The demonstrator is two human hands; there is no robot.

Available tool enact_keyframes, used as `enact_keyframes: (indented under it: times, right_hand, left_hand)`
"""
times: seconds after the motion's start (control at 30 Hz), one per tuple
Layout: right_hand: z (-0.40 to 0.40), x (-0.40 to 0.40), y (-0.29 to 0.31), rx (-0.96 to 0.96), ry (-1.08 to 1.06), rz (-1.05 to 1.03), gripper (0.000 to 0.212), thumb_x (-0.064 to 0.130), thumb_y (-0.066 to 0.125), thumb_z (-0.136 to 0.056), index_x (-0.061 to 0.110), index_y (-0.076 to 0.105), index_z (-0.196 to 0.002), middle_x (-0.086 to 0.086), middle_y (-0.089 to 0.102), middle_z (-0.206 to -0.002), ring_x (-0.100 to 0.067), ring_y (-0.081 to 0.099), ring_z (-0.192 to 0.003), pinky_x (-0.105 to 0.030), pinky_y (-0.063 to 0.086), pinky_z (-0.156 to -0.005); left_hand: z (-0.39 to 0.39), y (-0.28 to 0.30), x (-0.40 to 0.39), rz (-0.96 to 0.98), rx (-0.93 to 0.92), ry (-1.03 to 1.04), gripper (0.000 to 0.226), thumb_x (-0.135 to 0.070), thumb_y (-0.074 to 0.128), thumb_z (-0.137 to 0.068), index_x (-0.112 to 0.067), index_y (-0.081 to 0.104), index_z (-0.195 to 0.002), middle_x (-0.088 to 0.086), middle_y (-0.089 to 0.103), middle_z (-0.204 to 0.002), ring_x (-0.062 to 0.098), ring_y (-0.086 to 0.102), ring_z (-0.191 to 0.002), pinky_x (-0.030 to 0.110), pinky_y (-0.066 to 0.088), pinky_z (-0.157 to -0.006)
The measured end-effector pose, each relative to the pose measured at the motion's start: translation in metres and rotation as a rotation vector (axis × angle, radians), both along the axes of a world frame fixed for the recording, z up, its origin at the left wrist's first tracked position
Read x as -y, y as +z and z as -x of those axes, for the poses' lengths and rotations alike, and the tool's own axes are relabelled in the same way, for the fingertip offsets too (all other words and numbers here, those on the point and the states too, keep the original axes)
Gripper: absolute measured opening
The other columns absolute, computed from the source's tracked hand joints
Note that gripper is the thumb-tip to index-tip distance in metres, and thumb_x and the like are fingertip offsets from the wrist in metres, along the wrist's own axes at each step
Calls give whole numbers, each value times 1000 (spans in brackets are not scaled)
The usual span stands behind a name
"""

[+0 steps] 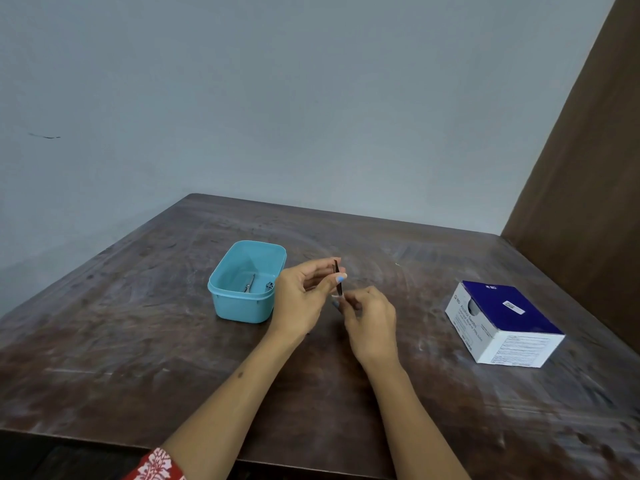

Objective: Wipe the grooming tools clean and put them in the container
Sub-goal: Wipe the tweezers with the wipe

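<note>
My left hand (pixel 306 294) pinches a thin dark grooming tool (pixel 337 277), like tweezers, and holds it upright above the table's middle. My right hand (pixel 369 315) sits just below and to the right, its fingertips pinched round the tool's lower end with a small white wipe (pixel 336 297) barely showing. To the left stands an open teal plastic container (pixel 242 306). Inside it lie a small metal tool (pixel 249 284) and another metal piece (pixel 269 285) at its right wall.
A blue and white box of alcohol swabs (pixel 505 322) lies on the right of the dark wooden table (pixel 138 341). A brown panel (pixel 588 168) rises at the right, a pale wall behind. The table's near edge runs along the bottom.
</note>
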State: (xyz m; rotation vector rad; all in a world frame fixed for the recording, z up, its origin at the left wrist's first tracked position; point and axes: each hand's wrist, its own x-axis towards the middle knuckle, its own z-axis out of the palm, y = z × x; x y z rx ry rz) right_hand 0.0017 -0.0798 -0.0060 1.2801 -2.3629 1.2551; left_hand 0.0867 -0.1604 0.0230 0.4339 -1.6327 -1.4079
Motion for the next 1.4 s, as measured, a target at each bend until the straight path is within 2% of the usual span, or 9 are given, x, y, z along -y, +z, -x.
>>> enact_keyframes:
  times: [0.17,0.3,0.47,0.6,0.8,0.97,1.1,1.23,1.4]
  right_hand:
    - [-3,-1,3,-31,32,84,10,15,66,-86,15,66,-76,4,52,-77,-10,46,-78,-7,31,-63]
    - [-1,1,0,23,21,-20,42,19,63,-88,35,40,-57,4,49,-72,-13,46,-76,-17,30,-62]
    - [-3,0,2,-12,33,83,12,15,67,-85,15,66,-74,4,51,-73,-11,46,-73,-10,30,-60]
    - [-1,1,-1,11,40,30,24,18,64,-87,25,55,-66,2,51,-71,-12,46,-73,-17,31,-61]
    - [-2,1,1,-11,37,77,11,17,66,-86,14,66,-75,1,55,-75,-12,48,-76,-13,33,-62]
    - [1,1,-4,12,-18,-40,15,21,63,-88,16,63,-74,2,53,-77,-15,49,-78,-23,35,-66]
    - [-1,1,1,-11,16,48,8,19,65,-87,15,69,-80,2,55,-77,-11,48,-76,-14,34,-62]
    - [-1,1,-1,6,-19,-15,9,23,64,-87,17,70,-83,3,54,-79,-11,48,-78,-19,33,-64]
    - [-2,0,1,11,14,44,7,19,64,-87,18,70,-85,3,56,-82,-11,49,-81,-16,36,-65]
  left_hand:
    - [-1,-1,0,-14,-10,-15,30,-5,70,-78,-11,67,-107,8,73,-96,13,70,-91,32,58,-81]
    - [0,-2,1,-10,4,-9,30,-6,71,-77,-11,68,-107,4,73,-94,13,70,-92,37,57,-84]
    - [0,-1,1,-29,-9,-8,29,-7,71,-78,-14,67,-106,5,73,-94,16,70,-93,41,57,-84]
    - [0,-2,1,-5,9,-7,30,-7,71,-77,-11,68,-107,4,73,-94,14,70,-92,39,56,-85]
    - [0,-3,2,-2,12,-17,32,-6,70,-78,-9,67,-109,4,73,-94,12,70,-92,32,57,-83]
    - [2,-5,2,23,27,-13,29,-5,71,-77,-13,68,-106,2,73,-92,13,70,-92,34,57,-84]
    - [2,-6,3,7,32,-17,30,-5,71,-77,-12,68,-107,3,73,-93,13,70,-91,34,57,-84]
    - [1,-6,2,18,28,-25,29,-3,71,-77,-17,68,-102,2,73,-91,15,70,-90,34,57,-81]
    - [1,-6,3,-28,9,-43,28,-4,71,-77,-15,68,-102,3,73,-91,15,70,-89,30,57,-79]
